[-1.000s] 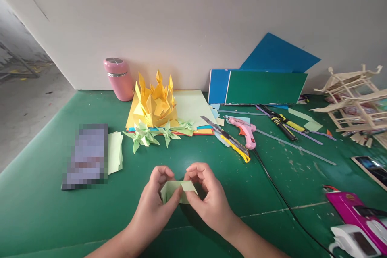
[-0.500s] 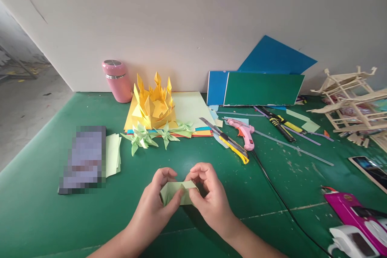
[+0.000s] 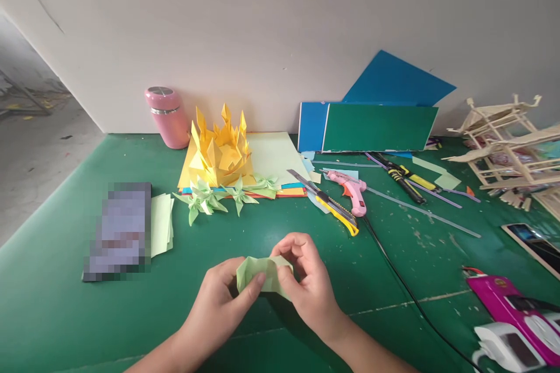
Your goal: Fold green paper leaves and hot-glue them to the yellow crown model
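A small piece of light green paper (image 3: pixel 268 271), creased and partly folded, is held just above the green table. My left hand (image 3: pixel 227 294) pinches its left end, thumb across the near face and fingers behind. At the right end, my right hand (image 3: pixel 306 285) grips the paper between thumb and curled fingers. Beyond my hands lie several light green folded-paper flowers (image 3: pixel 203 198). Behind them a yellow folded-paper crown (image 3: pixel 223 154) rests on sheets of coloured paper (image 3: pixel 275 154).
A utility knife (image 3: pixel 326 204) and a pink glue gun (image 3: pixel 350 186) lie right of centre, the gun's cord running toward a power strip (image 3: pixel 516 315). Green paper slips (image 3: pixel 161 226) and a pink flask (image 3: pixel 168 119) are left. A wooden stick model (image 3: pixel 507 148) stands far right.
The paper has tilted and shifted slightly right, its left end now raised and more open. My left fingers have drawn down behind it. The whole view has shifted a little.
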`<state>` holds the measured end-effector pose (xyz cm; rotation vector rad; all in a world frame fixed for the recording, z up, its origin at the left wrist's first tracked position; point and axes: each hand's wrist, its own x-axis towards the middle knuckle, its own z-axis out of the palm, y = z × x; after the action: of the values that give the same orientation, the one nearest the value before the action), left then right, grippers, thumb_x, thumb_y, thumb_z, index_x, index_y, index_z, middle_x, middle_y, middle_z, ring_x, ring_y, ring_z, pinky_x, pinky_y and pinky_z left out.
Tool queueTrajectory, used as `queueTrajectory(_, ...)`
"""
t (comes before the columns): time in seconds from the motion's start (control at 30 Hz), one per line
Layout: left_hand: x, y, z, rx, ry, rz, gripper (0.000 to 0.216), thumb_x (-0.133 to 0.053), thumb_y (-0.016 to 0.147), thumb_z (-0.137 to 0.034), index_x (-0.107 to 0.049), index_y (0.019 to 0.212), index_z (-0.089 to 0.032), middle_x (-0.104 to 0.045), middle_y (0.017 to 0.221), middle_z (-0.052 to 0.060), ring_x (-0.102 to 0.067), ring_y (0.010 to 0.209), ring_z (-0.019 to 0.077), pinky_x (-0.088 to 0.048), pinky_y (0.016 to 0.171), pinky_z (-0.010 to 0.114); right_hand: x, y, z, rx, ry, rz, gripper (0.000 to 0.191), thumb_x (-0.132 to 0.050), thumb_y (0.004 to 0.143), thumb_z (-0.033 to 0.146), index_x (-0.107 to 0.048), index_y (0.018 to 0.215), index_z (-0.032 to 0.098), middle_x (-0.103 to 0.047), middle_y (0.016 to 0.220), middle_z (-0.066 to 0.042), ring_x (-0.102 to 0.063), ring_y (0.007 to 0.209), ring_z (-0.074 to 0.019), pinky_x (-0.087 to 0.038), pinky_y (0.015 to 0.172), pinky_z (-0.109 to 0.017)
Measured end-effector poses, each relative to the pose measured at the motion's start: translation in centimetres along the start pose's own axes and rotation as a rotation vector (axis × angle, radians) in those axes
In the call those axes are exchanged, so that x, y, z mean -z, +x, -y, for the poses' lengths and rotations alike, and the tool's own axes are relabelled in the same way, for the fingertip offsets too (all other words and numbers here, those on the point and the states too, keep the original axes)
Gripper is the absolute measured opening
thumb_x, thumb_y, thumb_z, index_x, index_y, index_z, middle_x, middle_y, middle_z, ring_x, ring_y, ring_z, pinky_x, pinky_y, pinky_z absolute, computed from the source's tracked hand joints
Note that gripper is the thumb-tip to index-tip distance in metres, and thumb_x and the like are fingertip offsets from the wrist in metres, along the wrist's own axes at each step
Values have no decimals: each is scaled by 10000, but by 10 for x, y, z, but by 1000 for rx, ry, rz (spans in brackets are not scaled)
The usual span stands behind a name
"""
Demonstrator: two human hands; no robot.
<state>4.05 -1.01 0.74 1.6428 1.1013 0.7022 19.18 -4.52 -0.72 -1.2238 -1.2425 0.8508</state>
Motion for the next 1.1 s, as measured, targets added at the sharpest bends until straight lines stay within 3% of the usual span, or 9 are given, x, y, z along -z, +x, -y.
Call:
queueTrajectory(0.27,3,-1,-3,96,-146,90,197,-557,757,-370,-595,726,-179,-559,579,-17,-511,527,139,-415,501,231,-1,-2,-5,39,-53,9,236,-472,757,99,-468,956,226,-586,792,1,-577,708,-131,-484,643,-249)
queueTrajectory(0.47,4,-1,-1,99,-110,116,105,-518,726,-251,-545,638,-201,-600,605,-7,-571,578,161,-460,562,253,-1,-1,-5,88,-96,-16,283,-465,728,75,-465,968,225,-581,773,6,-566,678,-128,-488,631,-250)
queueTrajectory(0.7,1,2,1,174,-103,49,279,-568,745,-430,-512,603,-196,-587,523,-13,-581,504,152,-437,490,241,-3,-3,-6,102,-118,36,289,-522,805,123,-434,1053,240,-587,859,-15,-592,733,-139,-506,661,-269)
queueTrajectory(0.83,1,5,1,242,-200,-33,298,-606,718,-458,-501,600,-205,-618,488,-21,-615,488,159,-472,510,249,2,-3,-4,291,-245,15,370,-610,794,165,-447,1112,262,-555,1079,-67,-566,929,-195,-503,786,-350)
queueTrajectory(0.93,2,5,-2,280,-245,-42,306,-617,707,-482,-542,625,-197,-662,520,1,-634,504,167,-498,530,257,7,-1,0,485,-457,4,200,-563,821,120,-559,955,269,-524,1057,-49,-536,967,-204,-484,813,-371)
queueTrajectory(1.0,3,4,-2,278,-258,-55,325,-625,692,-505,-562,631,-191,-682,554,16,-643,525,171,-509,541,260,9,0,2,524,-586,-11,180,-522,846,112,-611,894,261,-523,1018,-49,-534,941,-202,-480,801,-368)
queueTrajectory(1.1,3,3,-2,265,-267,-104,341,-647,665,-520,-571,618,-191,-659,545,-3,-646,534,169,-512,542,254,9,1,1,510,-706,-44,135,-562,859,224,-624,978,240,-535,1022,-75,-521,952,-232,-471,811,-402)
